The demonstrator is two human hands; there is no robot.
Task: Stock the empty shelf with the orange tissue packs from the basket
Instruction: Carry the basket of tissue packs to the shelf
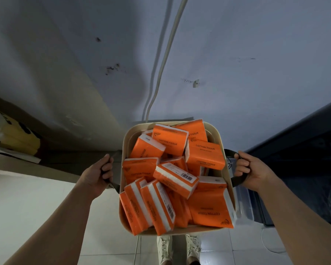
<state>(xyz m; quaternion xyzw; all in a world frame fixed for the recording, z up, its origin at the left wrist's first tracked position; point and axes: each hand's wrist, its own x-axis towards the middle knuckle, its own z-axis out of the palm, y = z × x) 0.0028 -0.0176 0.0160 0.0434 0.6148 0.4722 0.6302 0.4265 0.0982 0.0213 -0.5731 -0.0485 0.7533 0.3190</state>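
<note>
Nearest me, left hand (98, 175) and right hand (250, 169) each clamp a dark handle (230, 153) of the cream basket (125, 148), held between them over the tiled floor (36, 197). Orange tissue packs (174, 178) lie jumbled inside (long axes every way), equally near both hands. The wall (237, 54) is ahead; I can't pick out an empty shelf.

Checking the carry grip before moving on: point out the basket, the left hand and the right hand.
basket (126, 140): head view, far left rim.
left hand (98, 174): head view, back of the hand.
right hand (251, 169): head view, back of the hand.
</note>
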